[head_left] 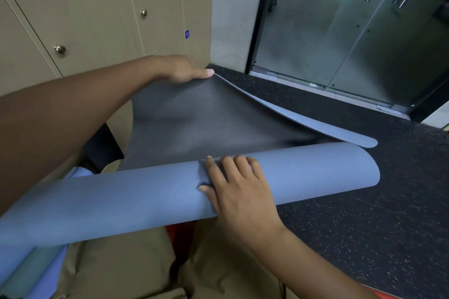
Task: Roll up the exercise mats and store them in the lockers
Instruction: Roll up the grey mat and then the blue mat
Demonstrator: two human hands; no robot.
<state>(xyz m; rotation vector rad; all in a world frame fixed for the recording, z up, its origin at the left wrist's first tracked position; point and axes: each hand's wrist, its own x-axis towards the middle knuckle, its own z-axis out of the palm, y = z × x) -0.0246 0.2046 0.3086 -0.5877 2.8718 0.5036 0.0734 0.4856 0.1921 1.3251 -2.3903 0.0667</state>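
A blue exercise mat (121, 199) lies half rolled across my lap, its dark ribbed inner side (194, 124) facing up. My right hand (240, 192) lies on top of the rolled part, fingers spread and bent over its curve. My left hand (184, 70) grips the loose far corner of the mat, lifted off the floor, thumb on top and the other fingers hidden beneath. The rest of the loose edge (340, 132) trails down onto the floor. Beige lockers (97, 7) numbered 38, 39 and 41 stand just behind, doors closed.
A second bluish roll (36, 267) shows at the lower left under the mat. Black speckled rubber floor (364, 201) spreads to the right. A glass door with metal handles (352, 31) stands at the back right, beside a grey wall (230, 7).
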